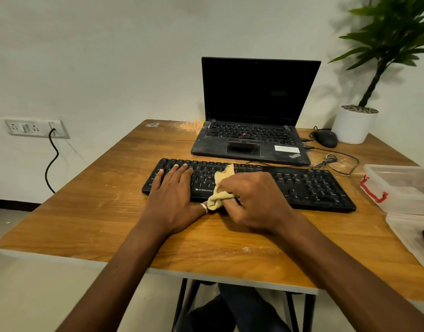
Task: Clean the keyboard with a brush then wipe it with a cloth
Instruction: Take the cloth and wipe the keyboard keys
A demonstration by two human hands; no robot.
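Wipe stage is judged under way: cloth [220,179] is clenched in the right grip [251,200] over the keyboard [309,188] middle. Keyboard's left end is pressed by the left grip [175,192], fingers flat, nothing grasped. Brush unseen; right half judged unwiped.

Wooden table [86,212]: keyboard [309,185], laptop [249,140], mouse [327,138], potted plant [353,127], plastic box [402,188].

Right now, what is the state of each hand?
Left hand: open, fingers flat on the keyboard.
Right hand: closed, gripping the cloth.
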